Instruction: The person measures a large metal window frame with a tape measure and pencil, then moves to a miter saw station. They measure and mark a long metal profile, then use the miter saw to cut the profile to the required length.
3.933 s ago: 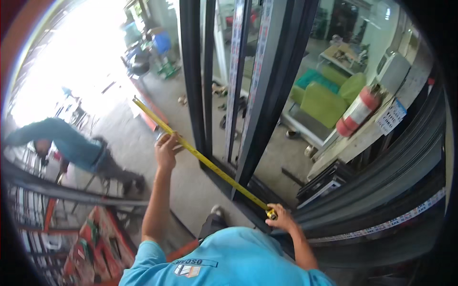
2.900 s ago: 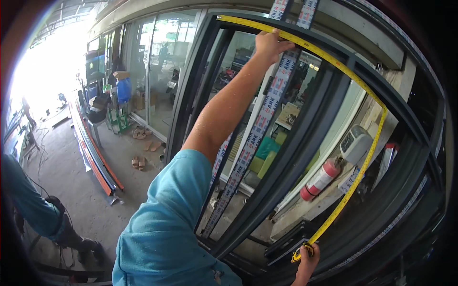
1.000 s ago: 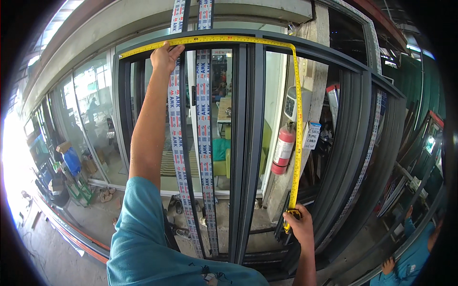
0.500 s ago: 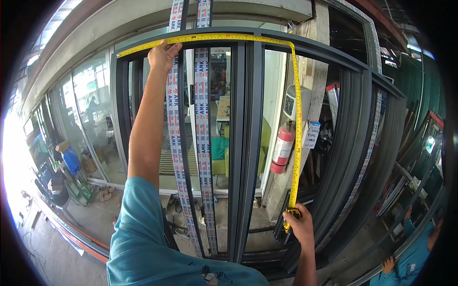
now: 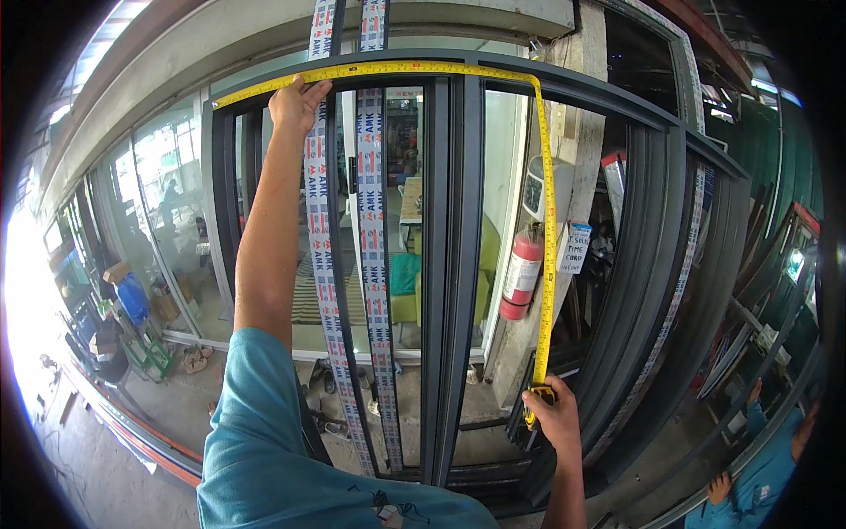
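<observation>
A yellow tape measure blade (image 5: 405, 68) lies along the top rail of a dark grey metal frame (image 5: 472, 220). At the right it bends over the rail and hangs down to its black-and-yellow case (image 5: 532, 407). My right hand (image 5: 559, 414) is closed around that case, low at the right. Raised at the upper left, my left hand (image 5: 296, 106) pinches the blade against the top rail, its fingers partly hidden behind it. The blade's far end reaches the frame's left corner. Upright profiles with printed protective film (image 5: 374, 229) stand within the frame's outline.
Behind the frame are glass panels (image 5: 167, 212), a red fire extinguisher (image 5: 522, 275) and a concrete post (image 5: 564, 185). More dark profiles (image 5: 656, 291) stand at the right. A co-worker in a teal sleeve (image 5: 765, 480) is at the lower right. Shoes (image 5: 196, 358) lie on the floor.
</observation>
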`<state>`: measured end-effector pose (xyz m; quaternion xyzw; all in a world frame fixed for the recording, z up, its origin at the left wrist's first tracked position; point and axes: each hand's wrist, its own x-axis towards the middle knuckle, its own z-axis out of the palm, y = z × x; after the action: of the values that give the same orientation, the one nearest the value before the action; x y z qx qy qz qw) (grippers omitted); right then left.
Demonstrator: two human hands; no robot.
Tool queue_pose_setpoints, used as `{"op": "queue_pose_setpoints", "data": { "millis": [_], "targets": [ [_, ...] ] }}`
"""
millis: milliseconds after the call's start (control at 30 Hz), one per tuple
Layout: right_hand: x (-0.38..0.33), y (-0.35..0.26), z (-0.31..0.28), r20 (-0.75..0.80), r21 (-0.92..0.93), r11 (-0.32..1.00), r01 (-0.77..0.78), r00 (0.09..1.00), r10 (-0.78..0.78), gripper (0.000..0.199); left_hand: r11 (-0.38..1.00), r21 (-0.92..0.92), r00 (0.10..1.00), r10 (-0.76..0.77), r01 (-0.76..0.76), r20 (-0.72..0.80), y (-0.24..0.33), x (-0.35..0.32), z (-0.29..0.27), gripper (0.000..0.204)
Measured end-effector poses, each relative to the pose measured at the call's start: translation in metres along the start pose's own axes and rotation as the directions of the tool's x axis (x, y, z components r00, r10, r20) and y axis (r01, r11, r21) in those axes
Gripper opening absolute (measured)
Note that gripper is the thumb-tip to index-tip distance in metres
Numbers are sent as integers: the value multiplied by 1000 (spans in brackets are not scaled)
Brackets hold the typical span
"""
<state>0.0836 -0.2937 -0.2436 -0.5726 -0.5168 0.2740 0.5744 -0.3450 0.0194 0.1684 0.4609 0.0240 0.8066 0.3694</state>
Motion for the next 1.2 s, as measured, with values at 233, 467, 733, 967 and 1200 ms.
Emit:
{"op": "queue_pose_setpoints", "data": {
  "millis": [233, 467, 733, 967, 1200],
  "targets": [
    [-1, -6, 0, 24, 58, 998, -25, 999, 23, 33, 1000, 4, 1000, 3, -3, -4, 0, -2, 0, 29],
    [-2, -5, 0, 27, 55, 998, -6, 1000, 4, 32, 1000, 20, 1000, -15, 16, -13, 4, -5, 1, 26],
    [-3, -5, -2, 27, 43, 999, 7, 1000, -8, 31, 1000, 9, 1000, -1, 1, -6, 0, 0, -1, 28],
    [-4, -3, -4, 20, -28, 999, 44, 999, -43, 31, 1000, 10, 1000, 13, -13, 15, 0, 2, -3, 29],
    [-7, -15, -3, 22, -40, 999, 34, 999, -33, 32, 1000, 1, 1000, 14, -14, 8, -2, 2, -3, 29]
  ]
}}
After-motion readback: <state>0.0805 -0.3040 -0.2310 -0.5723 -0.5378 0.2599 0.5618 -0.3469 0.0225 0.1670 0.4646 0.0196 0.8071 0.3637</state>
